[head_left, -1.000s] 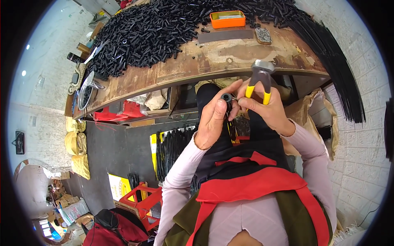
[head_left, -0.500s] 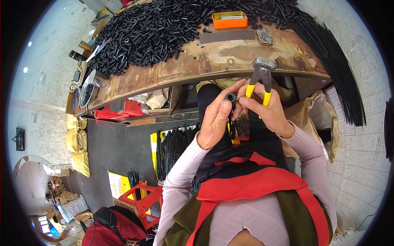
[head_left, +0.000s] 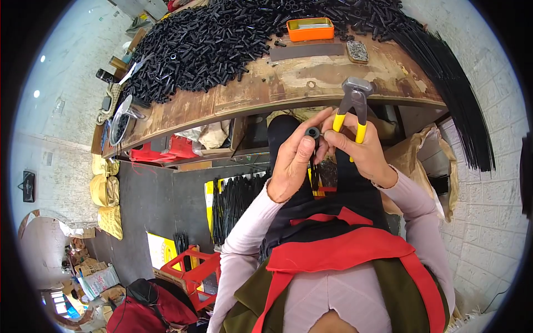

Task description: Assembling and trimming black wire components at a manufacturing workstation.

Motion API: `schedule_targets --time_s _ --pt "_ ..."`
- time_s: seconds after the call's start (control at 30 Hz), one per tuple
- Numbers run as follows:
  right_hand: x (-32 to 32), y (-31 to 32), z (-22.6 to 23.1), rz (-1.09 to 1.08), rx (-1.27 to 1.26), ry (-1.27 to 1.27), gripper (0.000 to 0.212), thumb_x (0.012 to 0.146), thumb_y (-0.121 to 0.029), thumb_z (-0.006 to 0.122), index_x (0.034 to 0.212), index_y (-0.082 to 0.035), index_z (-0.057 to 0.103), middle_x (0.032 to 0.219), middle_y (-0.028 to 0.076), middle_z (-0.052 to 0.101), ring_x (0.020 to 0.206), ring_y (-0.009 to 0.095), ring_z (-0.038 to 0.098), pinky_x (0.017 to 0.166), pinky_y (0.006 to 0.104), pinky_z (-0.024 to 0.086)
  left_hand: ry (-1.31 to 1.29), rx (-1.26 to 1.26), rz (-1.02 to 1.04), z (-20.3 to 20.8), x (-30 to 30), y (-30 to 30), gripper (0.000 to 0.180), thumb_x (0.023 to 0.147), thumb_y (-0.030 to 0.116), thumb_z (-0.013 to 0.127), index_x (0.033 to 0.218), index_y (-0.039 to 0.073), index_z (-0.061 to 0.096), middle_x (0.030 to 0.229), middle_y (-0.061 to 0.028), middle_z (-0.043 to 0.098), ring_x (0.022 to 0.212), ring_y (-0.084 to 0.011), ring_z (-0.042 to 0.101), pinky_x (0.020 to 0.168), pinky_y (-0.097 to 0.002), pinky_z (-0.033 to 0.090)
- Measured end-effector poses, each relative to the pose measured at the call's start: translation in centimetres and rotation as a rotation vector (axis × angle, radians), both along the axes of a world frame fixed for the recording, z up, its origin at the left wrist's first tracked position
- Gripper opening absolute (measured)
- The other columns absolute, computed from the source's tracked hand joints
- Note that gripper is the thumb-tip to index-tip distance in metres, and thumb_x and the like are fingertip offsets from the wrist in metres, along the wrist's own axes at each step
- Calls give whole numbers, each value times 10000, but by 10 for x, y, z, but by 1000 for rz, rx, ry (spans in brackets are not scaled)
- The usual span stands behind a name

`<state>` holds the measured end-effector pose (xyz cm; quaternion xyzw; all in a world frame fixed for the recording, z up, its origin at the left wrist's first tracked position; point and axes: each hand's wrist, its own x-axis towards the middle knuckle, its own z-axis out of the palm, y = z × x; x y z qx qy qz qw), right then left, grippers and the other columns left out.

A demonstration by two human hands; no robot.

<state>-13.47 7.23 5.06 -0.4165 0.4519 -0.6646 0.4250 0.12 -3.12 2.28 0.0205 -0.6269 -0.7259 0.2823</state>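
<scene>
Little had shifted since the earlier frames; both hands stayed raised together at the centre of the frame, just below the bench edge, with the pliers only slightly tilted.

At the far left of the frame a round metal bowl sat on the end of the worn wooden bench; right of it, across the upper middle, lay a big heap of short black tubes; below the bench, lower left, stood a red crate. At centre the left hand pinched a short black tube piece between thumb and fingertips, closed firmly on it, its open end facing up; thin black strands hung beneath it. Just right, touching it, the right hand was wrapped around the yellow-handled pliers, head pointing up toward the bench; whether the head was open could not be told. Above, an orange tin sat on the bench; long black rods fanned down the right side.

To do this well, it seemed wise to keep the tube steady and square and bring the pliers' head in without crushing it.
</scene>
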Motion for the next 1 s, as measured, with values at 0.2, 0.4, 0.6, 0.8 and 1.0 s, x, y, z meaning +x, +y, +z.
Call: schedule_targets --time_s 0.2,0.4,0.6,0.8,1.0 --pt "1 0 -2 -30 -53 39 144 942 -120 619 1000 2 569 762 73 647 681 160 672 628 239 454 -23 -4 3 5 0 1 591 1044 420 383 1428 -29 398 800 6 495 734 -80 438 679 -214 367" --pt "-3 -1 -1 22 -28 17 141 925 -114 653 971 5 591 943 51 583 749 129 619 657 260 467 33 13 -41 0 0 -2 607 1039 437 388 1426 -31 399 801 -1 497 726 -80 439 673 -216 374" --pt "0 -2 -2 25 -9 1 139 920 -96 655 984 12 596 945 55 577 771 125 609 670 265 474 19 10 -27 -1 0 -3 615 1036 446 391 1424 -30 402 808 2 498 715 -75 432 659 -213 370" --pt "6 -6 -10 -188 -180 223 144 876 20 659 999 6 586 965 61 565 880 140 554 786 273 460 -31 33 -14 0 -2 -2 634 1035 454 389 1447 -27 363 802 24 467 697 -64 392 630 -204 336" --pt "-12 0 31 -72 233 405 168 919 -146 640 949 -13 543 686 33 578 600 117 569 569 290 464 5 155 -73 -8 -4 -15 661 1029 482 379 1450 -25 342 759 27 408 669 -64 342 608 -208 295"
